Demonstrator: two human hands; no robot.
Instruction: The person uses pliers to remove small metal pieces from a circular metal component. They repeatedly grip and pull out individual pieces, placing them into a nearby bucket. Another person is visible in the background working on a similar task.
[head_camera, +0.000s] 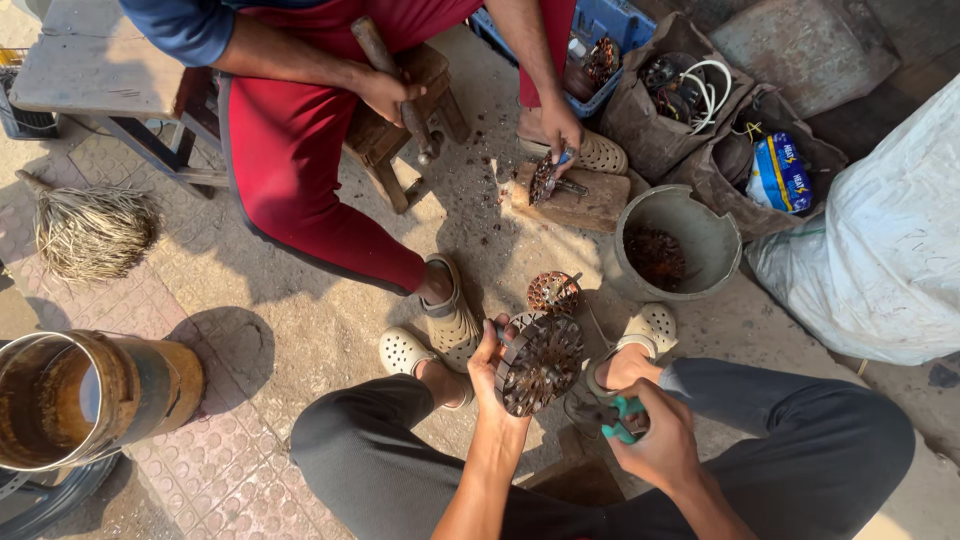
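My left hand (492, 385) grips a round slotted metal motor core (541, 363) with copper winding ends sticking out, held up between my knees. My right hand (655, 440) holds green-handled pliers (618, 416) just right of the core, their jaws pointing left. A second core (553, 291) lies on the ground beyond it. Opposite me a person in red trousers holds a hammer (400, 90) in one hand and, with the other, steadies another core (546, 180) on a wooden block (590, 205).
A grey bucket (700, 225) with copper scrap stands right of the block. Brown bags (665, 125) of parts, a blue crate (612, 22) and a white sack (880, 250) lie at right. A rusty drum (75, 400), a broom head (90, 230) and a bench (90, 60) are at left.
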